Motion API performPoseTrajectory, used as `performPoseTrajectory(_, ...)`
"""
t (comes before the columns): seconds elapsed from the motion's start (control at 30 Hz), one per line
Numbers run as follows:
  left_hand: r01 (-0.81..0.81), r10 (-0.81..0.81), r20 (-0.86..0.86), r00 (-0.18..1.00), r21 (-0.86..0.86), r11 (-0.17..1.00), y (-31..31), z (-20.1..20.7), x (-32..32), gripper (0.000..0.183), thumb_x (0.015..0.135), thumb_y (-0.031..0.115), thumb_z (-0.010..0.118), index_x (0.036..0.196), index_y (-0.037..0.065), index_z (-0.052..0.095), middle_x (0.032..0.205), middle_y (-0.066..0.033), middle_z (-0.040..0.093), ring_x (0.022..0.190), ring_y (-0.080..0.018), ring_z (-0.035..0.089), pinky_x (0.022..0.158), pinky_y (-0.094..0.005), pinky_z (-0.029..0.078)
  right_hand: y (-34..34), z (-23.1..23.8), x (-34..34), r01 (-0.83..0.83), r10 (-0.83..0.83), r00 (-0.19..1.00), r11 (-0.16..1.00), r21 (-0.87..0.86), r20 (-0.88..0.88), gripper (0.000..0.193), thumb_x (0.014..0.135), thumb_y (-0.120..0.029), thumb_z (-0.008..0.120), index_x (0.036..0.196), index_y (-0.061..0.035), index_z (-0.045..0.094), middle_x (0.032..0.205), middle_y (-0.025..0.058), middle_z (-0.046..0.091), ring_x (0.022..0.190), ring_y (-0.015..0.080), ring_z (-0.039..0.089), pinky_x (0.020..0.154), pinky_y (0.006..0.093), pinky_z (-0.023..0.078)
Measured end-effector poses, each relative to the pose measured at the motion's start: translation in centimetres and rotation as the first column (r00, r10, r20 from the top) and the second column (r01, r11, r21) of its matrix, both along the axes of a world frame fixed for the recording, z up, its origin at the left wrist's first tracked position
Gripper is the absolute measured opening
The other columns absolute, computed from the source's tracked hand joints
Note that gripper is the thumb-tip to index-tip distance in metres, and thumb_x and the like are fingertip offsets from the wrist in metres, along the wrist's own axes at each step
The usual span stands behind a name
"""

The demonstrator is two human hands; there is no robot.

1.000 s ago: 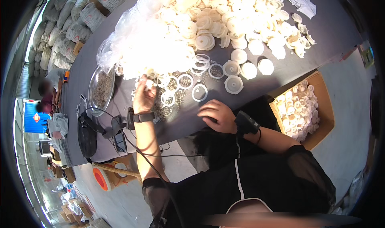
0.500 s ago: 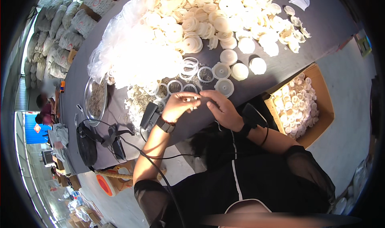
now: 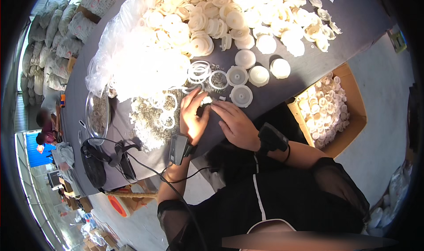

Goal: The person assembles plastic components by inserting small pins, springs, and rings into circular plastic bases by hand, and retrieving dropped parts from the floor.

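Observation:
My left hand (image 3: 193,118) rests low over the table with its fingers curved round small white plastic pieces (image 3: 206,100), which show between fingertips and thumb. Beside it, my right hand (image 3: 237,125) reaches in with fingers stretched out and lying nearly flat, the fingertips close to those pieces. Another tiny white piece (image 3: 222,98) lies just past the right fingers. Beyond the hands are loose white rings (image 3: 218,80) and several round white plastic caps (image 3: 241,96). A heap of small clear-looking parts (image 3: 150,123) spreads left of my left hand.
A large pile of cream caps (image 3: 234,19) and a clear plastic bag (image 3: 104,70) cover the table's far side. At the left stand a metal tray of small parts (image 3: 98,114) and a black pouch (image 3: 93,165) with cables. A cardboard box of white parts (image 3: 324,112) is at the right.
Both hands have come down toward the table; the left, with its white pieces, was raised before. The right fingers have straightened. Rings by the left hand have shifted, and the view has moved slightly.

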State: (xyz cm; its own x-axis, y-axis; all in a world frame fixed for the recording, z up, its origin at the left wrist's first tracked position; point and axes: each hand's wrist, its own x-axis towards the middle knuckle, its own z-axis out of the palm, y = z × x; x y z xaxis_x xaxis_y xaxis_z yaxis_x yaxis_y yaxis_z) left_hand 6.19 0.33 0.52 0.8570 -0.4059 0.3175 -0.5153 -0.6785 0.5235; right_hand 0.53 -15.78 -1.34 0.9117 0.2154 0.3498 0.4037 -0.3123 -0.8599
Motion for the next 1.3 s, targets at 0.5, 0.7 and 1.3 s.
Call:
performPoseTrajectory(0.5,0.030,-0.058,0.194,0.979,0.144,0.989,-3.4,-0.2,-0.4,0.018,0.073,0.007,0.064,0.091,0.007,0.061,0.086,-0.0060,0.056,0.079,-0.0251,0.053,0.072,-0.0353,0.044,-2.5,0.2,-2.0,0.116,-0.029,0.950,0.957,0.266,-0.309,0.019,0.084,0.000,0.052,0.103,-0.0017,0.054,0.091,0.0099,0.059,0.071,0.0143,0.058,0.064,0.0248,0.047)
performPoseTrajectory(0.7,0.204,-0.173,0.158,0.972,-0.209,0.956,-4.1,1.5,-2.3,0.030,0.066,-0.005,0.067,0.095,0.003,0.061,0.085,-0.0101,0.061,0.076,-0.0262,0.059,0.067,-0.0333,0.048,-3.6,1.2,-0.9,0.193,0.103,0.864,0.836,0.514,-0.492,0.025,0.087,-0.007,0.057,0.110,0.0002,0.054,0.085,0.0052,0.062,0.071,0.0084,0.058,0.063,0.0215,0.048)
performPoseTrajectory(1.3,-0.080,0.044,0.193,0.980,0.182,0.980,-7.0,-0.1,7.2,0.013,0.069,0.005,0.063,0.082,0.007,0.065,0.080,-0.0088,0.056,0.079,-0.0286,0.054,0.072,-0.0384,0.044,-5.3,0.4,0.2,0.188,0.122,0.898,0.763,0.619,-0.424,0.018,0.086,-0.002,0.057,0.104,0.0003,0.057,0.088,0.0039,0.060,0.074,0.0070,0.057,0.066,0.0197,0.047)
